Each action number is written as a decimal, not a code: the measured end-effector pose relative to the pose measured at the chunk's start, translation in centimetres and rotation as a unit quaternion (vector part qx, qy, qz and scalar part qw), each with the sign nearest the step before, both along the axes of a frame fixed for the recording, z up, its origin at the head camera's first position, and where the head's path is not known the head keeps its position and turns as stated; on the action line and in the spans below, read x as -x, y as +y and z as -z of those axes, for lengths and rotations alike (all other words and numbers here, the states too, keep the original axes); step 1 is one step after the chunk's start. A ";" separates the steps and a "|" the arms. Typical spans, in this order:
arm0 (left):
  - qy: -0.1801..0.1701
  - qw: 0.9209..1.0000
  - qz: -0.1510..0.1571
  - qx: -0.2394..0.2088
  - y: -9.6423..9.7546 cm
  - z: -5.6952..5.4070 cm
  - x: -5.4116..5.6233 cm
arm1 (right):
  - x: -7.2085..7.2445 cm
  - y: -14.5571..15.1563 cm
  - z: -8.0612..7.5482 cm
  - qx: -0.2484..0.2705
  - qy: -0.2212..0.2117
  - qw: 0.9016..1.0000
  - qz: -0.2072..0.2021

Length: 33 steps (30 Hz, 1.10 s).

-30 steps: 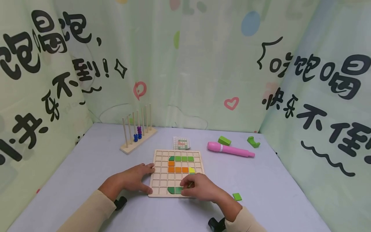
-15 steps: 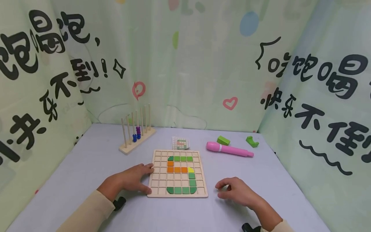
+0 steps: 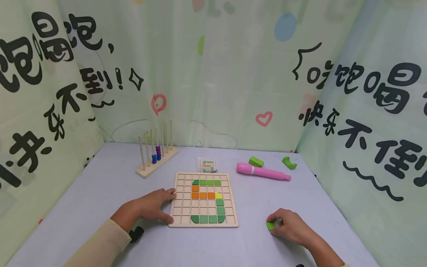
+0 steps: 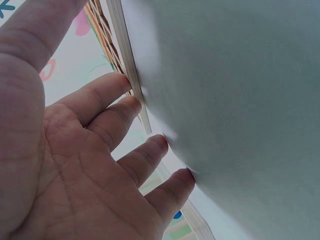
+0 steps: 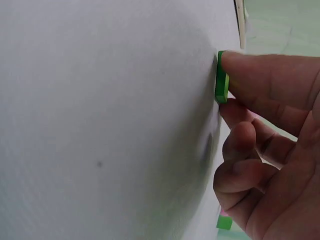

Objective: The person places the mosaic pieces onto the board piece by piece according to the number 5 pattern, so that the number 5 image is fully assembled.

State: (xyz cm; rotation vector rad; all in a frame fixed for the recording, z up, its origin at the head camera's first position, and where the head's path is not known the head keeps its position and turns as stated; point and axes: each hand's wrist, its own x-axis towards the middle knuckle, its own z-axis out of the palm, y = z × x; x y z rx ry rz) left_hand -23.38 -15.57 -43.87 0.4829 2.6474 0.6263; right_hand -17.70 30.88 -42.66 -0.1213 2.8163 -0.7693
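My left hand (image 3: 151, 207) rests at the left side of a wooden grid board (image 3: 204, 207). Its thumb is at the near corner, and the left wrist view shows fairly straight fingers against the board's edge (image 4: 131, 60). Green, orange and yellow tiles sit in the grid in a bent, S-like line. Off to the right, my right hand (image 3: 295, 228) pinches a small square green tile (image 3: 270, 226) by its edges. In the right wrist view, this green tile (image 5: 221, 80) is low at the cloth, between thumb and index finger.
A small pattern card (image 3: 207, 165) lies behind the board. Farther left stands a wooden peg rack (image 3: 156, 163) with blue and purple beads. A pink stick (image 3: 263, 171) and two green blocks, one rectangular (image 3: 256, 161) and one curved (image 3: 289, 163), lie at the back right.
My right hand has left the board's lower right, where a full line of tiles now shows, and moved right to the loose green tile, taking hold of it. My left hand has stayed put.
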 end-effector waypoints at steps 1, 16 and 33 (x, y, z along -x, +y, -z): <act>0.000 1.000 0.000 0.000 0.0 0.0 0.0 | 0.0 0.0 0.0 -0.008 0.001 1.000 0.003; -0.004 1.000 -0.001 -0.005 -0.1 0.0 0.0 | 0.8 -2.1 0.1 0.047 0.042 0.998 0.002; -0.005 1.000 -0.001 -0.005 -0.1 0.0 0.1 | 2.9 -10.1 0.6 0.138 0.022 0.990 -0.014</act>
